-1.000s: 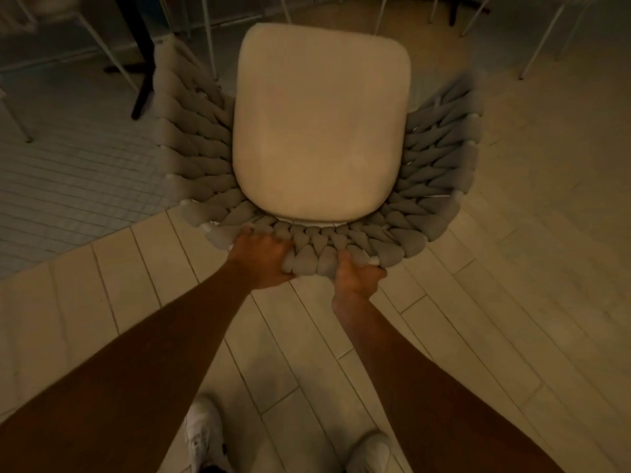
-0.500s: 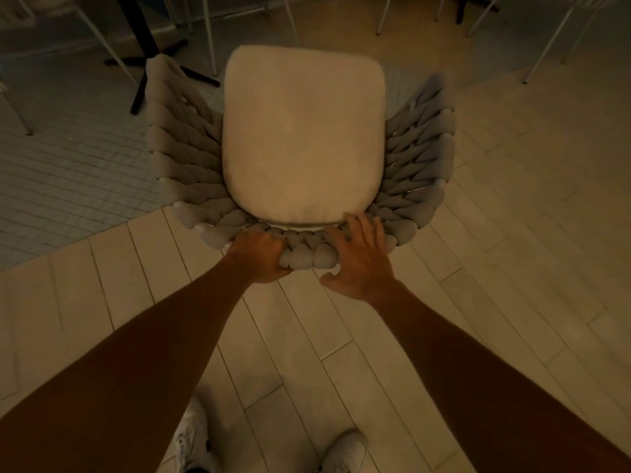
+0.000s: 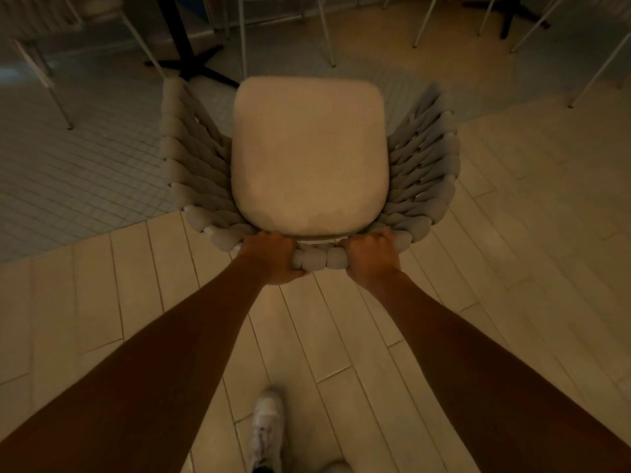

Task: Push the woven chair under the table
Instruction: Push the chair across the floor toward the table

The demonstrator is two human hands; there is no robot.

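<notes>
The woven chair point(image 3: 423, 172) stands in front of me, seen from above, with a pale seat cushion point(image 3: 309, 155) and thick grey braided sides and back. My left hand point(image 3: 271, 259) grips the top of the backrest left of its middle. My right hand point(image 3: 370, 259) grips the same rim right of its middle. Both fists are closed around the braided rope. Beyond the chair, a dark table pedestal point(image 3: 186, 46) with a cross foot stands at the upper left; the tabletop is out of frame.
Thin white legs of other chairs point(image 3: 326, 35) stand along the top and upper right. More pale legs point(image 3: 51, 87) stand at the far left. The floor changes from light planks under me to small grey tiles point(image 3: 85, 172) on the left. My white shoe point(image 3: 268, 428) is below.
My right hand, flat and open on the backrest half a second ago, has closed around the rim. The chair has slid away from me towards the pedestal, and I have stepped forward.
</notes>
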